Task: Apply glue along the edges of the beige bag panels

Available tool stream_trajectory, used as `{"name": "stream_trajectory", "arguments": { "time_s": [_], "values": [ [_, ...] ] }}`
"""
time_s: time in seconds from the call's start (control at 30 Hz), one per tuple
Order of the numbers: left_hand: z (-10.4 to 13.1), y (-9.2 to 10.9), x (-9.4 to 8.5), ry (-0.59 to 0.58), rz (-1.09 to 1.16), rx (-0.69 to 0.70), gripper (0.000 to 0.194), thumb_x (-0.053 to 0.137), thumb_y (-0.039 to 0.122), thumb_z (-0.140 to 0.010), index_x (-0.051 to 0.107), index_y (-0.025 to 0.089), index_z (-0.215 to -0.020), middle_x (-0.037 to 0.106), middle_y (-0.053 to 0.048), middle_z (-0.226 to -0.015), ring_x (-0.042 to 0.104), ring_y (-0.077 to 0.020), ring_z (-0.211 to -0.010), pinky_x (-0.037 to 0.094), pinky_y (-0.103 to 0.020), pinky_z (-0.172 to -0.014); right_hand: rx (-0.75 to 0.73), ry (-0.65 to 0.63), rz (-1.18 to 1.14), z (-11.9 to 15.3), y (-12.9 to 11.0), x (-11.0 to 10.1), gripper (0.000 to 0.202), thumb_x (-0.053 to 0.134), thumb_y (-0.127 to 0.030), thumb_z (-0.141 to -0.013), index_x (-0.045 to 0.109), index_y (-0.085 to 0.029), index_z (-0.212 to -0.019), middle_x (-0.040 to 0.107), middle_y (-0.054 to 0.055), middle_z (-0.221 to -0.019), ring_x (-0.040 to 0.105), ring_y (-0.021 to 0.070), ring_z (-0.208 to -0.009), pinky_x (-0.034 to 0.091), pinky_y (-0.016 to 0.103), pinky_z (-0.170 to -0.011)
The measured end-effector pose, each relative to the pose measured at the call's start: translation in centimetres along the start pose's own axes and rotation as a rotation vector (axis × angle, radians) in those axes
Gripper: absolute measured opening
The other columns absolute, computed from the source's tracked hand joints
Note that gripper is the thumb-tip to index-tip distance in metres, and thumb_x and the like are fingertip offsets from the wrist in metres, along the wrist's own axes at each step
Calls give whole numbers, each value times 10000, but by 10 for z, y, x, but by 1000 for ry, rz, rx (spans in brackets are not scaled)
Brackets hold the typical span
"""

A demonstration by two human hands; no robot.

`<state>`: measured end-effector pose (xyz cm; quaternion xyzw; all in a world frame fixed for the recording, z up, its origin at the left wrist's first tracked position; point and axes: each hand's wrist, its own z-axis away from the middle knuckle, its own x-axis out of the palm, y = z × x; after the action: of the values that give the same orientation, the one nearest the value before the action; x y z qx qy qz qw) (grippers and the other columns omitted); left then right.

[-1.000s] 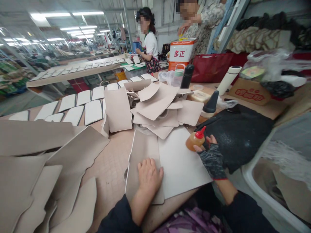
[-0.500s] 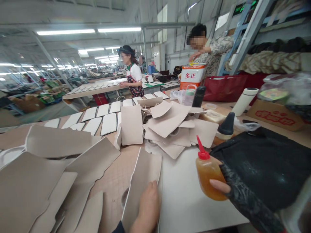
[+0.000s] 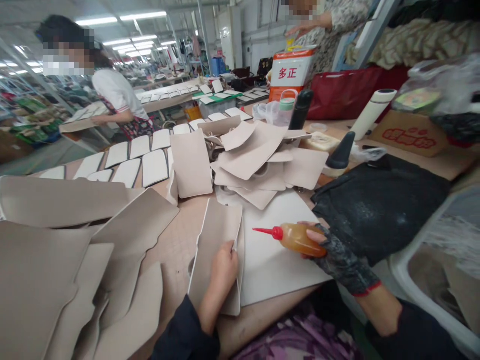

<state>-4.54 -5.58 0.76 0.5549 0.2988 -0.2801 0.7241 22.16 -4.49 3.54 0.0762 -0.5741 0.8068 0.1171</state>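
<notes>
Amber bottle [image 3: 302,241]: tipped nearly level above the white sheet [image 3: 270,270], red nozzle [image 3: 267,231] pointing left.
Gloved right hand [image 3: 332,251]: fingers clamped around the bottle.
Bare left hand [image 3: 224,265]: fingers clamped on a beige panel's [image 3: 213,232] raised edge.
Beige pile [image 3: 258,150]: at the sheet's far end.

The person has two hands, one left hand [image 3: 224,267] and one right hand [image 3: 318,244], and one glove [image 3: 348,269]. There are one squeeze bottle [image 3: 300,240], one white flask [image 3: 375,114], one black flask [image 3: 301,110], one tin [image 3: 290,75], one cardboard box [image 3: 410,132] and two co-workers [image 3: 116,92]. White pads [image 3: 155,167] number at least ten, beige panels [image 3: 41,280] at least ten; overlaps hide the exact totals.
</notes>
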Motion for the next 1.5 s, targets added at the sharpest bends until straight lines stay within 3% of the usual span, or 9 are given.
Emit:
{"name": "stream_trajectory", "arguments": {
  "time_s": [0.07,0.23,0.53,1.13,1.5],
  "values": [
    [-1,-3,4,5,21,29,354,394,171,-853,626,110,-1114,662,-138,-1142,604,-223,-1073,431,-319,-965,-50,46,136,-7,3,2,426,688,-468,-702,576,-254,-1052,625,73,-1056,632,246,-774,521,314,-497],
    [-3,-9,8,31,49,79,328,386,185,-866,655,171,-1053,692,-105,-1062,630,-211,-1007,458,-310,-921,-452,229,544,-26,12,13,408,640,-518,-738,571,-206,-992,605,84,-989,591,262,-922,503,422,-830],
    [-5,-9,7,35,14,85,313,393,181,-868,658,159,-1034,699,-113,-1029,641,-219,-989,476,-305,-889,-664,213,727,-46,7,35,393,564,-515,-801,542,-204,-1042,588,97,-1011,573,264,-928,462,469,-879],
    [-5,-7,7,11,22,95,318,405,177,-876,649,133,-1075,689,-118,-1041,635,-213,-994,471,-307,-895,-701,122,752,-66,0,35,303,564,-429,-793,543,-233,-1023,587,81,-982,573,280,-900,473,519,-847],
    [-6,-8,8,19,19,113,320,415,204,-871,655,150,-1076,697,-94,-1023,638,-192,-981,471,-292,-895,-722,135,815,-69,1,34,288,550,-399,-811,534,-252,-1059,571,89,-1032,574,278,-948,482,475,-877]
  ]
}}
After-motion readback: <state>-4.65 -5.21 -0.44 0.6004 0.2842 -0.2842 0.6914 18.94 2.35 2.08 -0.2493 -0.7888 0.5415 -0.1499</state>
